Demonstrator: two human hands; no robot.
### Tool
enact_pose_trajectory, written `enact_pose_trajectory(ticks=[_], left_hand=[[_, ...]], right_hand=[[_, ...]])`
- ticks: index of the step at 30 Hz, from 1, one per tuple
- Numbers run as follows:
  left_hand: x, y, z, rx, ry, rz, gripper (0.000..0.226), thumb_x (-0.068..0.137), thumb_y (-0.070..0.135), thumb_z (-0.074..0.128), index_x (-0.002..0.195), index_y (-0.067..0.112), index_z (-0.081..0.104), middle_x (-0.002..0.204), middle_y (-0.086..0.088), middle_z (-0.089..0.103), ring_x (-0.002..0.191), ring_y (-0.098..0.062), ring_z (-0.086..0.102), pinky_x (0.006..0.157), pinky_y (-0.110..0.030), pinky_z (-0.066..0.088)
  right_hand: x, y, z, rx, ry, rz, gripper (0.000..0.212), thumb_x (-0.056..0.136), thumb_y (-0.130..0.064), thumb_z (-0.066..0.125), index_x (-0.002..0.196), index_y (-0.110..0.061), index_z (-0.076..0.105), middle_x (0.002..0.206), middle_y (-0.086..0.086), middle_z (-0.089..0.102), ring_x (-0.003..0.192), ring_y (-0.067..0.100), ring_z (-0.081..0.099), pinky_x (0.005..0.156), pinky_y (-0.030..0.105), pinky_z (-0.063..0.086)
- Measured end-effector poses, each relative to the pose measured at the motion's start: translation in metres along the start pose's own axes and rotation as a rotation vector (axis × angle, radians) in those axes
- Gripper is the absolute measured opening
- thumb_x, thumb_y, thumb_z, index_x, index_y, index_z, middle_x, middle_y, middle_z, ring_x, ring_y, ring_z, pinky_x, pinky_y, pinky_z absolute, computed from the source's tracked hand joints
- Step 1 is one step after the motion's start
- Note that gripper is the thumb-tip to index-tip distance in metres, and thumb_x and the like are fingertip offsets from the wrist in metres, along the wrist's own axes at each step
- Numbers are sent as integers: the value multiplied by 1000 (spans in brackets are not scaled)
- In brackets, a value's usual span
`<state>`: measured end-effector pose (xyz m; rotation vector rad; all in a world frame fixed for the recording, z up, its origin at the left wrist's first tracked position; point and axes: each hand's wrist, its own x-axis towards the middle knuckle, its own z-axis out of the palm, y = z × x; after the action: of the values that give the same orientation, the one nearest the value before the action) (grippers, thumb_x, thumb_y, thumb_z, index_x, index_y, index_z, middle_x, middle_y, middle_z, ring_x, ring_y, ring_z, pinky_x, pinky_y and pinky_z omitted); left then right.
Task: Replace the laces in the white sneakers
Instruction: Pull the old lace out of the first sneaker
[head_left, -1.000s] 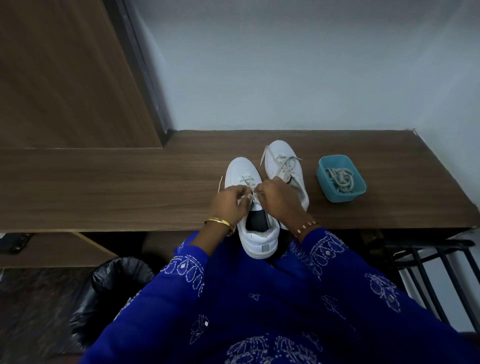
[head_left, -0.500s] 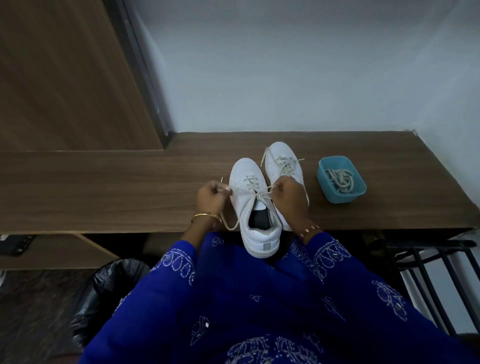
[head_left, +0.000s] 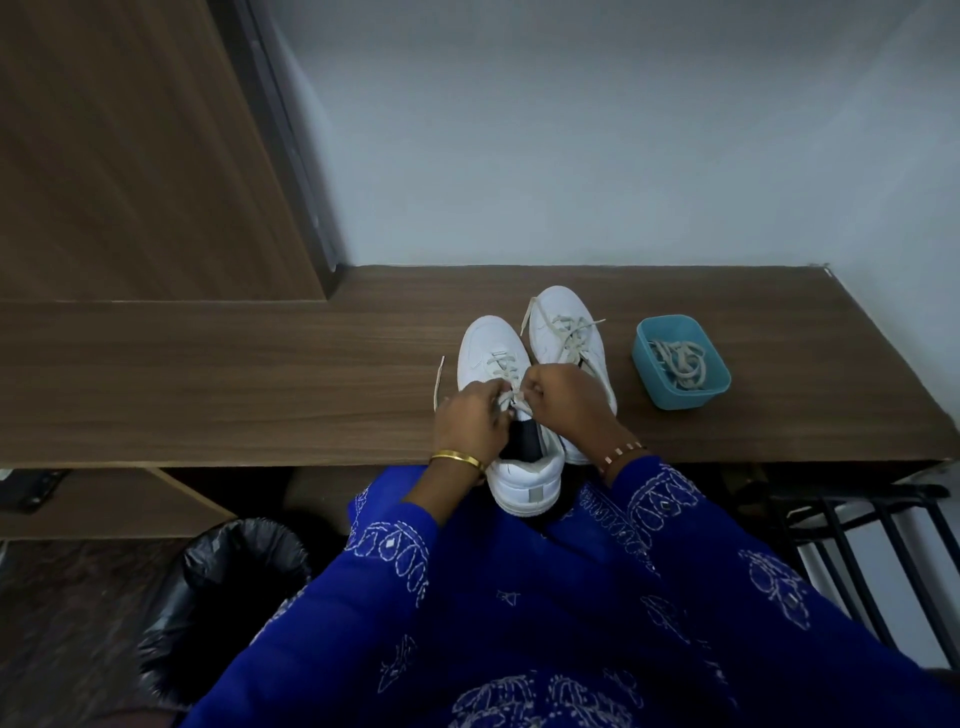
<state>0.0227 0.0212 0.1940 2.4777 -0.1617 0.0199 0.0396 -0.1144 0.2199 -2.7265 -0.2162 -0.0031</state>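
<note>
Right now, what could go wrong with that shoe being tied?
The near shoe has its heel hanging over the desk edge, so a hard tug from the hands, left and right, might tip it off. The loose lace end at its left could slip back through.

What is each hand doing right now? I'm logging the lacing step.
Left hand: pinches the lace of the near sneaker.
Right hand: pinches the same lace.
</note>
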Motion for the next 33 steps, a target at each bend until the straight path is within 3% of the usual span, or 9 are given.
enact_pose_trajectory(ticks=[6, 14, 17, 20, 22, 24, 26, 29, 33], left_hand=[[2, -5, -3, -15, 4, -9, 35, 81, 13, 60, 115, 18, 64, 111, -7, 68, 102, -28, 62, 88, -34, 47], [5, -10, -17, -43, 82, -5, 21, 88, 26, 60, 83, 11, 74, 74, -12, 70, 69, -25, 62, 60, -28, 38], [8, -8, -29, -508, 143, -184, 32, 89, 7, 57, 57, 6, 60, 59, -6, 66, 51, -1, 54, 53, -18, 37], [6, -13, -38, -1007, 248, -360, 38, 88, -8, 43, 54, 7, 51, 41, 4, 57, 43, -1, 55, 56, -23, 51], [5, -16, -38, -828, 256, -365, 35, 87, 0, 44, 53, 3, 51, 40, 5, 56, 44, -3, 56, 59, -29, 47], [7, -16, -36, -372, 189, -303, 27, 84, 17, 47, 60, 7, 52, 52, 2, 57, 58, -14, 57, 59, -29, 37], [8, -11, -34, -34, 138, -240, 27, 81, 28, 45, 88, 7, 60, 83, -10, 63, 83, -30, 59, 70, -32, 39], [12, -9, -25, 104, 95, -69, 47, 76, 31, 44, 116, 10, 59, 107, -12, 64, 101, -33, 57, 88, -39, 42], [10, -7, -13, 379, 21, 51, 27, 90, 38, 49, 85, 19, 68, 88, -4, 68, 90, -26, 59, 98, -43, 34]], right_hand=[[-3, -5, 6, 58, -21, 19, 16, 89, -10, 48, 91, -5, 63, 89, 12, 67, 86, 28, 60, 63, 27, 37], [-4, 1, 6, 87, 85, 35, 18, 90, -12, 49, 93, -7, 65, 88, 10, 68, 85, 26, 62, 66, 28, 40], [-5, 6, -3, 227, 317, 121, 15, 88, -7, 50, 86, -2, 64, 77, 12, 66, 73, 28, 60, 64, 34, 46], [-3, 13, -13, 364, 399, 260, 13, 89, -7, 51, 84, -1, 62, 74, 8, 60, 69, 21, 52, 59, 27, 36], [-2, 18, -12, 251, 345, 253, 14, 88, -9, 51, 87, -2, 63, 84, 12, 63, 77, 25, 57, 62, 25, 34], [-2, 17, -11, 14, 307, 169, 21, 87, -10, 51, 101, -5, 65, 101, 14, 62, 94, 29, 56, 68, 31, 42], [-3, 10, -8, -132, 258, 14, 33, 86, -10, 50, 117, -10, 62, 114, 11, 57, 106, 28, 50, 73, 34, 45], [-1, -2, -1, -264, 94, -176, 32, 90, -12, 45, 116, -14, 63, 112, 6, 57, 108, 25, 46, 69, 32, 40], [0, -4, 9, -284, 36, -141, 25, 92, -14, 44, 103, -12, 66, 99, 6, 62, 104, 24, 49, 66, 30, 36]])
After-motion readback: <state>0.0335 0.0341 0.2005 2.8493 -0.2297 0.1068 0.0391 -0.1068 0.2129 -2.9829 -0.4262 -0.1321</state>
